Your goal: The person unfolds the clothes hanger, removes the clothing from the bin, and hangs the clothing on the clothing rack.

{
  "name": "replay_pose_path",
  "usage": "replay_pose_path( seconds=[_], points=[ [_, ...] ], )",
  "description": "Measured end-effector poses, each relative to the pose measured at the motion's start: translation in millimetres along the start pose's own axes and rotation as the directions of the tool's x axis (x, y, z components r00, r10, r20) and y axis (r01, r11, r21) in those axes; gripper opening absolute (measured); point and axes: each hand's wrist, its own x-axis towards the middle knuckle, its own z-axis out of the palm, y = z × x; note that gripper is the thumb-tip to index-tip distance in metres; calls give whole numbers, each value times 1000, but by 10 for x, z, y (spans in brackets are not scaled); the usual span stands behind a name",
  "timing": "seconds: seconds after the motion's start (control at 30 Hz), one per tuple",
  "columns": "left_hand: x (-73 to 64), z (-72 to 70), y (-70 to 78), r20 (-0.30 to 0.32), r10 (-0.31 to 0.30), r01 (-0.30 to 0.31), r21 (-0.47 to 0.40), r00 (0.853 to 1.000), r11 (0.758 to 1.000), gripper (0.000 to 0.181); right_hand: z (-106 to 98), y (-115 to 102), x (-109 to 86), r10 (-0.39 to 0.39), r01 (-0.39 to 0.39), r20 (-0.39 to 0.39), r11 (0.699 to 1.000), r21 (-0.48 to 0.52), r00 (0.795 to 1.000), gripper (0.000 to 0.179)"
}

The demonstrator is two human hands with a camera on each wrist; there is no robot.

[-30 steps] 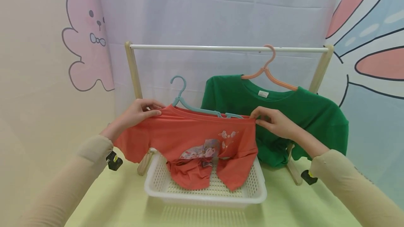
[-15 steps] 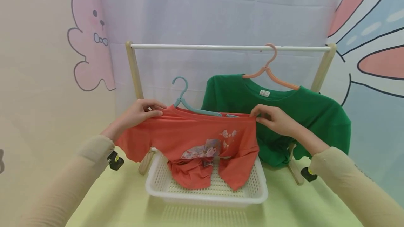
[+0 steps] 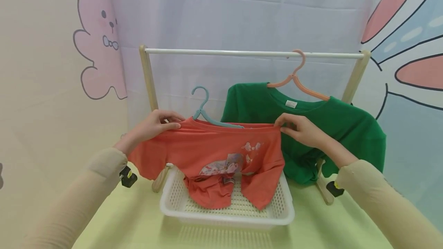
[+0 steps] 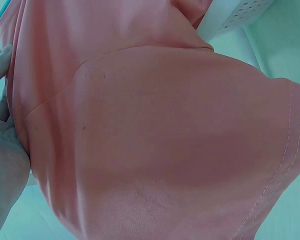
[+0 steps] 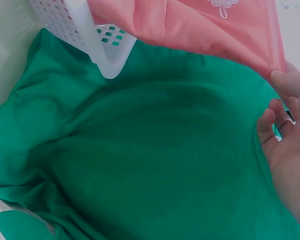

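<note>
A coral-red T-shirt with a printed picture hangs between both hands in the head view, its lower part drooping into a white basket. My left hand pinches the shirt at its left shoulder; the left wrist view shows the sleeve hanging below that hand. At the right end of the neckline, my right hand pinches the edge between thumb and fingers. A light-blue hanger sticks up through the neck opening, its hook free of any rail. Most of its right arm is hidden inside the shirt.
Behind stands a rack with a white rail and wooden legs. A green T-shirt hangs from it on an orange hanger, right beside my right hand. The basket sits on a yellow-green table.
The blue hanger has sunk deeper into the coral-red shirt on its right side, so less of that arm shows. Both hands keep their hold, nearly in place.
</note>
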Motion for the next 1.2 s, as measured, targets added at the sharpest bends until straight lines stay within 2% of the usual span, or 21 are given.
replay_pose_path(
  seconds=[0.3, 0.6, 0.97, 1.2],
  points=[
    [49, 14, 1, -9, 35, -35, -16, 999, 999, 26, -2, -78, 157, -42, 42, -7, 999, 16, 999, 17],
    [143, 14, 109, -52, 61, -62, -17, 997, 998, 25, -10, -261, 400, -82, 78, -66, 995, -65, 994, 15],
    [182, 120, 275, -6, 47, -47, 16, 999, 999, 25, 71, -453, 621, -80, 81, -93, 997, 2, 992, 14],
    [218, 216, 326, 6, 116, -116, 32, 993, 993, 24, 160, -541, 748, -87, 95, -123, 994, 62, 989, 14]
  ],
)
